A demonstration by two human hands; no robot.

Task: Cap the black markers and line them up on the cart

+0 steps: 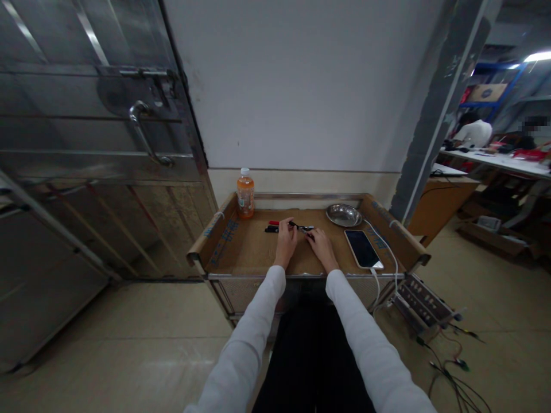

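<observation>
My left hand [286, 240] and my right hand [320, 246] are close together over the cardboard-lined top of a small cart [249, 252]. Both have their fingers pinched on a slim dark pen [301, 228], which slants between them; its finer parts are too small to make out. Just left of my left hand lie a red pen [273, 222] and a black pen [271, 229], partly hidden by the fingers. Another thin, pale and dark piece shows behind the pen I hold.
An orange drink bottle [245, 194] stands at the back left of the cart. To the right are a shiny metal dish [343, 215] and a phone [364, 249] with a white cable [390, 246]. An electrical box [424, 304] with loose wires sits on the floor at right.
</observation>
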